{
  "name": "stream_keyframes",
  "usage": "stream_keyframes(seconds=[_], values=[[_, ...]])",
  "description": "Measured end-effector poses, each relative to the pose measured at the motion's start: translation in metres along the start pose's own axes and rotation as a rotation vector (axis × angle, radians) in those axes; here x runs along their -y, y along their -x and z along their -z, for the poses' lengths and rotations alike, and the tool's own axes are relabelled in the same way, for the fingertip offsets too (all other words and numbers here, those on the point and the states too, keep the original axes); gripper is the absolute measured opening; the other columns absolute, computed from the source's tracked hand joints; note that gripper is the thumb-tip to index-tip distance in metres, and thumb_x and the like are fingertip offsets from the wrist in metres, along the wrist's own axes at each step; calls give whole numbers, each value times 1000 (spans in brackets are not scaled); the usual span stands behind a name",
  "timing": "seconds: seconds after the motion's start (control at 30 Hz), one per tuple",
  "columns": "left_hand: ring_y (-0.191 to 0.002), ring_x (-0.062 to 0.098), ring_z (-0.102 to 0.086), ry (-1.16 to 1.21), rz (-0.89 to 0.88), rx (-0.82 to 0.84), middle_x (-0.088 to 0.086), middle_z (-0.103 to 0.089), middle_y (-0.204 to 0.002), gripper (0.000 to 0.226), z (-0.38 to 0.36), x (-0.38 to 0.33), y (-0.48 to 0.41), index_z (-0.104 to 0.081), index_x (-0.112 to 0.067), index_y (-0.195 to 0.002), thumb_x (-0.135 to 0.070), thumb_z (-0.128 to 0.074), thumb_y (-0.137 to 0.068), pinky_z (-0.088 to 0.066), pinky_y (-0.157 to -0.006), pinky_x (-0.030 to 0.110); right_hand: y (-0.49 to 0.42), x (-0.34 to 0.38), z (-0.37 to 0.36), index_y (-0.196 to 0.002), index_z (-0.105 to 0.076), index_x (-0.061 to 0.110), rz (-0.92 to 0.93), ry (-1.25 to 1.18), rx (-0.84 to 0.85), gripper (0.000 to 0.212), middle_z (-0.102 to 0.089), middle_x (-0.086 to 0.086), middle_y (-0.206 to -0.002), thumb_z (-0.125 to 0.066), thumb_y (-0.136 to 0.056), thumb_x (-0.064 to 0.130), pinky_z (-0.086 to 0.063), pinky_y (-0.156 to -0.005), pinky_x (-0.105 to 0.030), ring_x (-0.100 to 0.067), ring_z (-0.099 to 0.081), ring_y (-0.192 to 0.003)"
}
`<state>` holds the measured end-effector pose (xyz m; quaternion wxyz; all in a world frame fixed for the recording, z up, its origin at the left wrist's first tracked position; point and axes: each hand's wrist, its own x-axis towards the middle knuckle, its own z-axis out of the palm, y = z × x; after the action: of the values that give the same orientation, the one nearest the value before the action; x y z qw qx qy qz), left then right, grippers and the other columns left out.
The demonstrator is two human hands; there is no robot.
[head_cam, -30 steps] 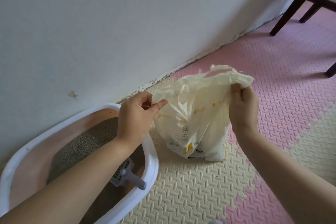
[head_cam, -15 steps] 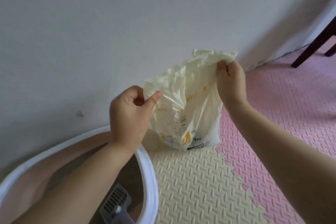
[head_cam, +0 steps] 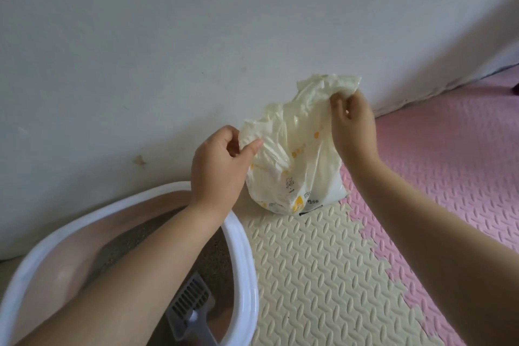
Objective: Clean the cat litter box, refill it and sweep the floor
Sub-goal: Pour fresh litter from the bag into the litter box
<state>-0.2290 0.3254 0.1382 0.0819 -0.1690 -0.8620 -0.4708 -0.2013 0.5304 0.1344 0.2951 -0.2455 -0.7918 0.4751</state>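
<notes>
A cream plastic litter bag with yellow print stands on the foam floor mat against the wall. My left hand pinches the bag's left top edge between thumb and fingers. My right hand grips the crumpled top right corner and holds it up. At the lower left sits the litter box, with a white rim and pinkish inner walls. Grey litter lies inside it. A grey slotted scoop rests in the box under my left forearm.
A white wall runs close behind the bag and the box. The floor is cream foam mat beside the box and pink foam mat to the right.
The view has swung left, so the dark chair legs at the right are gone. Both hands keep their hold on the bag's top, and the right hand has pulled its corner a little further right.
</notes>
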Motion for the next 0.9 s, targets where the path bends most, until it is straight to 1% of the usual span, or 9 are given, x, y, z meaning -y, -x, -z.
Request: stream_keyframes(seconds=[0.13,0.23,0.3,0.37,0.47,0.57,0.67,0.8,0.9], values=[[-72,17,-64,-5,40,72,-1,-67,-75,23,1,4,8,-61,-17,-83,-39,-66,-84,-52,-69,43,19,-10,-2,-89,-48,22,-57,-65,56,18,-45,14,-72,-39,-98,33,-36,-59,-19,2,-43,-63],[-73,17,-63,-24,45,117,0,-67,-77,20,3,4,13,-62,-18,-85,-38,-65,-85,-52,-70,44,35,-9,2,-86,-49,31,-19,-108,35,13,-50,18,-78,-43,-97,29,-36,-61,-6,9,-47,-69],[-74,20,-63,-24,57,164,3,-66,-77,25,5,6,18,-61,-17,-83,-41,-64,-83,-52,-71,47,45,-8,5,-102,-52,32,17,-166,-15,10,-55,22,-92,-48,-96,26,-40,-72,-6,10,-53,-87],[-75,23,-63,-30,64,201,5,-66,-79,34,8,7,22,-60,-15,-84,-48,-61,-80,-52,-72,48,57,-7,9,-110,-51,39,48,-224,-36,21,-57,24,-105,-51,-94,25,-46,-86,-19,0,-55,-104],[-80,22,-63,-27,86,246,5,-67,-84,42,12,9,30,-62,-14,-88,-54,-58,-77,-52,-75,49,74,-4,12,-104,-50,51,49,-184,44,30,-59,24,-109,-50,-93,23,-49,-94,-35,-2,-56,-108],[-80,13,-63,-31,98,246,-5,-68,-83,21,15,9,39,-64,-21,-86,-41,-64,-84,-52,-76,43,84,1,13,-109,-49,48,49,-231,21,33,-57,26,-111,-52,-91,21,-48,-97,-40,-2,-55,-111],[-74,18,-62,-29,95,236,0,-67,-78,21,18,11,43,-63,-19,-84,-39,-63,-86,-52,-70,40,96,-8,14,-121,-44,44,49,-254,101,49,-53,32,-115,-57,-84,15,-46,-101,-41,-3,-51,-118],[-61,26,-52,-21,9,203,10,-59,-65,33,19,7,49,-57,-6,-75,-36,-64,-86,-41,-55,35,93,-28,13,-142,-25,17,42,139,354,86,-41,-1,-141,-77,-74,26,-35,-110,-43,-18,-39,-131],[-63,32,-55,15,-41,167,14,-61,-66,42,13,0,60,-57,-2,-75,-43,-64,-83,-46,-58,44,90,-27,7,-116,-49,8,-16,179,196,43,-61,-3,-110,-69,-83,29,-49,-85,-36,-18,-56,-100]])
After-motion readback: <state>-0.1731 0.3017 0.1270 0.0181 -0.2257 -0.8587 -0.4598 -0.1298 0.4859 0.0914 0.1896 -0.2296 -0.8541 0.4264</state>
